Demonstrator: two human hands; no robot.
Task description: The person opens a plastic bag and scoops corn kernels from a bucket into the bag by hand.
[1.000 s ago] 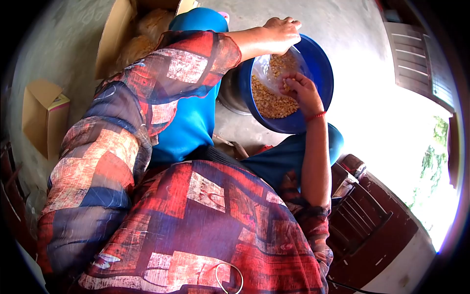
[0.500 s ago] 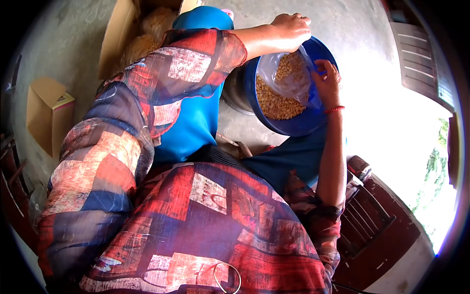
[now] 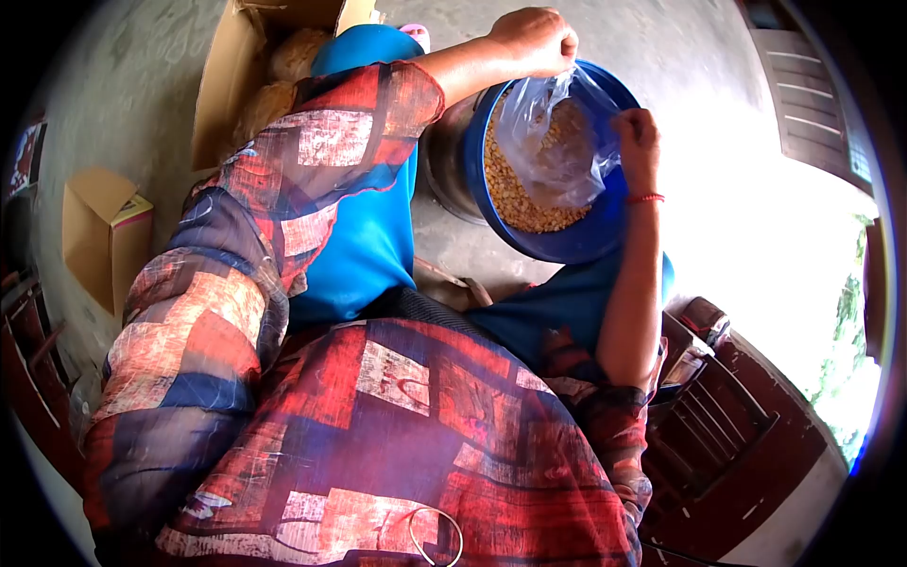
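Observation:
A blue bucket (image 3: 539, 248) holds small yellowish pieces (image 3: 515, 194) that look like grains or split pulses. A clear plastic bag (image 3: 567, 184) lies over its mouth, with some of the pieces showing in or through it. My left hand (image 3: 537, 42) is closed above the far rim, pinching the bag's upper edge. At the bucket's right side, my right hand (image 3: 640, 146), with a red bracelet at the wrist, is closed on the other edge of the bag. The bag's mouth is stretched between both hands. Fingertips of each hand are partly hidden.
A metal container (image 3: 444, 156) stands against the bucket's left side. An open cardboard box (image 3: 215, 94) with filled bags (image 3: 269, 104) is at the upper left, a smaller carton (image 3: 94, 236) below it. My knees in blue cloth (image 3: 364, 255) flank the bucket. Dark red furniture (image 3: 727, 454) is at right.
My left hand has moved left and up, turning into a closed grip. The bag is now pulled wider and more upright. My right hand's fingers have closed further and shifted slightly.

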